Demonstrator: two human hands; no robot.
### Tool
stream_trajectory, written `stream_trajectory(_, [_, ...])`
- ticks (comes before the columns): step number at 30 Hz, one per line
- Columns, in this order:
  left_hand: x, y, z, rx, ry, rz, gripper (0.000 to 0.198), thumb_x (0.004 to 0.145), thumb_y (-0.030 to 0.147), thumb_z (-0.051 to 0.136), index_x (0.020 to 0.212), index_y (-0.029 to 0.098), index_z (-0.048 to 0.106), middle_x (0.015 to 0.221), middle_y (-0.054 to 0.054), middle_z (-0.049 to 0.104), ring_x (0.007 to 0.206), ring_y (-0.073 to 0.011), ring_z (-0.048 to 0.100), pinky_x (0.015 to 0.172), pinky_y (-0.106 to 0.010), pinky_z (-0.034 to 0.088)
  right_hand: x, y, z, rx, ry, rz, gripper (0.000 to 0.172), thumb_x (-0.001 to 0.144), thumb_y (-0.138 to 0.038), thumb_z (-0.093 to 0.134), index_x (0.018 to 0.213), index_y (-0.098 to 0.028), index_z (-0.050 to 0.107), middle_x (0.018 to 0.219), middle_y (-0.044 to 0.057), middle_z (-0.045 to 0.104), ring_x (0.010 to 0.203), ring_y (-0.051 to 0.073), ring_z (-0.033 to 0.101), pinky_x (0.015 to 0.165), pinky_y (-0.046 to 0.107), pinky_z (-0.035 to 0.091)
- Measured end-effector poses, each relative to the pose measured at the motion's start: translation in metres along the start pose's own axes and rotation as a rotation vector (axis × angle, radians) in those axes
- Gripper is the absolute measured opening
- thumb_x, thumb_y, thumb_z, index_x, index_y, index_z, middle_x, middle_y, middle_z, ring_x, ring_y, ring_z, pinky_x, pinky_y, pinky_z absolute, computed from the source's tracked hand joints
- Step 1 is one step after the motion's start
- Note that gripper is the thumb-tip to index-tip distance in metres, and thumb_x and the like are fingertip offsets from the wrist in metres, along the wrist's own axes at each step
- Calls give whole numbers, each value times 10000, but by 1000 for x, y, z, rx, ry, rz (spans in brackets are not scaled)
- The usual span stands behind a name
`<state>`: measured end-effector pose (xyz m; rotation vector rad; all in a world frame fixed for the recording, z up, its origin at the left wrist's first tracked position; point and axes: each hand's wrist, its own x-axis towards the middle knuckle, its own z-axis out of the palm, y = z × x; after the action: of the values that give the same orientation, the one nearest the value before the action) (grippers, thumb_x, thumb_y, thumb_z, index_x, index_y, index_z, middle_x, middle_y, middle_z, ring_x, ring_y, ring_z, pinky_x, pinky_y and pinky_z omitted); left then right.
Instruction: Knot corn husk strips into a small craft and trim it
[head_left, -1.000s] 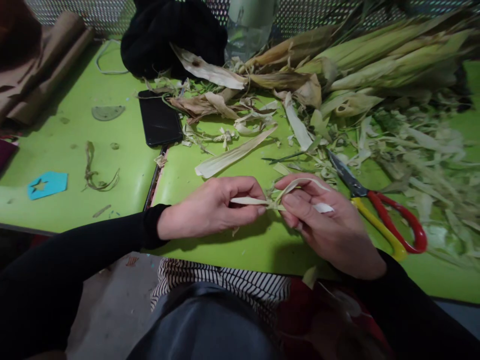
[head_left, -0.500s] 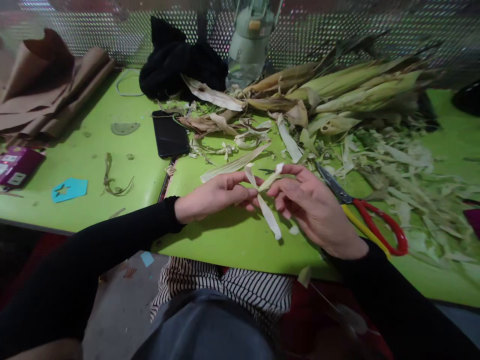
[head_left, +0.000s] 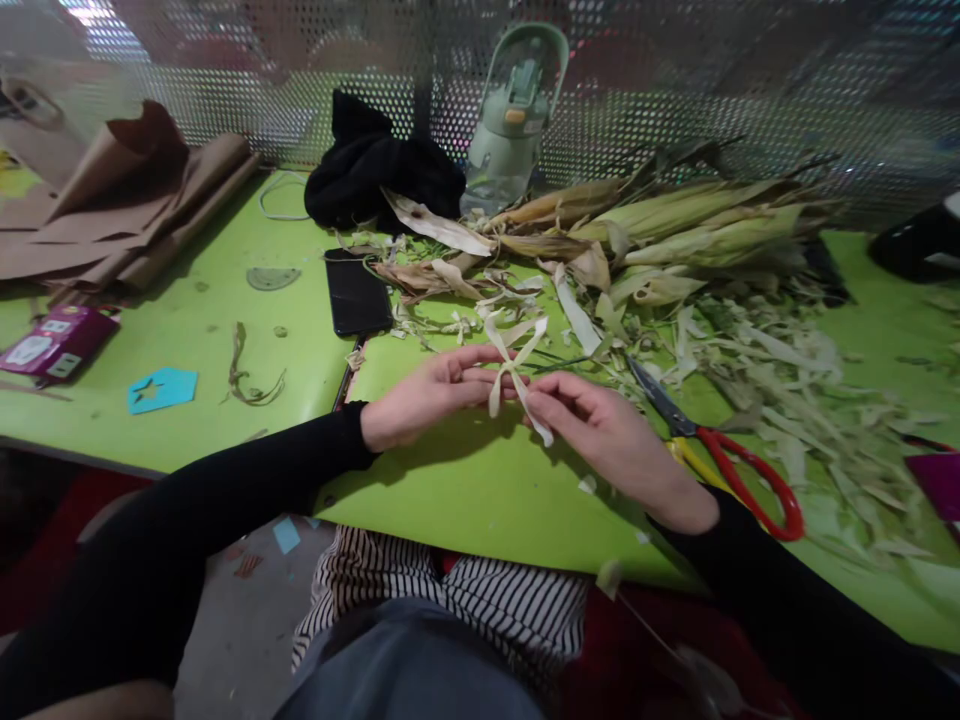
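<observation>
A small bow of pale corn husk strip (head_left: 510,366), with two upper arms and two lower ends, is held between my hands over the green table. My left hand (head_left: 439,393) comes from the left and has its fingers closed behind the bow's middle. My right hand (head_left: 600,425) pinches the lower right end between thumb and forefinger. Just right of that hand lie open-bladed scissors (head_left: 679,420) with red and yellow handles. Behind the hands are torn husk scraps (head_left: 574,310) and a pile of long corn husks (head_left: 694,235).
A black phone (head_left: 358,292), a clear protractor (head_left: 273,278), blue cut paper (head_left: 162,390) and a purple box (head_left: 58,345) lie to the left. Brown paper (head_left: 150,220), a black cloth (head_left: 386,170) and a green-lidded bottle (head_left: 510,130) stand along the perforated screen (head_left: 675,80).
My right hand has moved from the bow's upper right arm down to its lower right end. The bow now shows four spread arms. The camera view has tilted up slightly.
</observation>
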<state>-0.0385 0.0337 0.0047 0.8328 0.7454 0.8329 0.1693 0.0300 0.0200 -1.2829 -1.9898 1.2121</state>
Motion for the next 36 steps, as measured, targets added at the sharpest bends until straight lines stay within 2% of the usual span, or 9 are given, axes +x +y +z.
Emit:
stream_trajectory(5, [2, -1, -1, -15, 29, 66, 227, 850, 154, 697, 1060, 132, 614, 835, -9, 720, 755, -84, 657, 794, -246, 498, 0, 2, 13, 14, -65, -24, 315, 958, -514, 533, 889, -211, 586, 732, 5, 637, 653, 155, 605, 614, 291, 481])
stream_trajectory(9, [0, 0, -1, 82, 99, 112, 167, 836, 184, 711, 964, 125, 621, 802, 18, 653, 723, -75, 623, 768, -243, 492, -7, 6, 23, -527, 90, -293, 270, 1028, -356, 428, 877, -199, 587, 730, 40, 651, 633, 179, 588, 606, 325, 425])
stream_trajectory(13, [-3, 1, 0, 258, 108, 66, 161, 838, 151, 668, 989, 113, 626, 791, 25, 625, 695, -65, 579, 730, -224, 462, -13, 10, 25, -915, 292, -634, 94, 981, -231, 546, 1012, -180, 618, 753, 52, 677, 674, 201, 596, 640, 345, 426])
stream_trajectory(19, [-6, -5, 2, 457, -11, 47, 118, 796, 149, 680, 904, 125, 639, 841, 9, 643, 788, -101, 598, 777, -245, 479, -10, 10, 21, -785, 440, -717, 57, 934, -196, 612, 982, -202, 582, 1078, 111, 702, 1031, 268, 632, 885, 426, 491])
stream_trajectory(25, [-8, 0, 7, 95, 79, -56, 199, 885, 238, 648, 1059, 150, 607, 897, -20, 698, 676, -62, 620, 545, -159, 437, -14, 5, 21, -941, 526, -828, 168, 829, -173, 740, 931, -209, 612, 930, 77, 699, 901, 251, 600, 833, 420, 476])
stream_trajectory(28, [-7, 2, 7, 4, 122, -8, 183, 873, 233, 675, 1012, 154, 586, 930, -22, 717, 664, -46, 619, 527, -138, 428, -14, 6, 22, -661, 369, -650, 28, 936, -203, 603, 912, -192, 612, 865, 63, 678, 797, 198, 607, 717, 347, 487])
stream_trajectory(31, [-7, 1, 7, 19, 122, 4, 207, 841, 216, 711, 985, 158, 574, 838, 8, 695, 638, -53, 610, 512, -147, 427, -13, 9, 22, -128, 111, -237, 290, 1036, -344, 403, 885, -211, 611, 753, 17, 636, 647, 141, 587, 576, 272, 480])
stream_trajectory(33, [-7, -1, 7, 59, 115, 11, 225, 827, 203, 727, 998, 156, 591, 757, 33, 655, 618, -56, 593, 508, -155, 426, -12, 11, 22, 123, 5, -22, 326, 1022, -447, 419, 907, -219, 621, 721, -1, 626, 580, 121, 545, 527, 250, 460])
stream_trajectory(36, [-7, -3, 6, 67, 89, 28, 248, 825, 208, 736, 1034, 151, 616, 812, 10, 684, 634, -57, 597, 511, -161, 426, -13, 11, 25, 316, -52, 147, 314, 943, -518, 566, 922, -212, 635, 721, -4, 624, 584, 107, 514, 543, 238, 438])
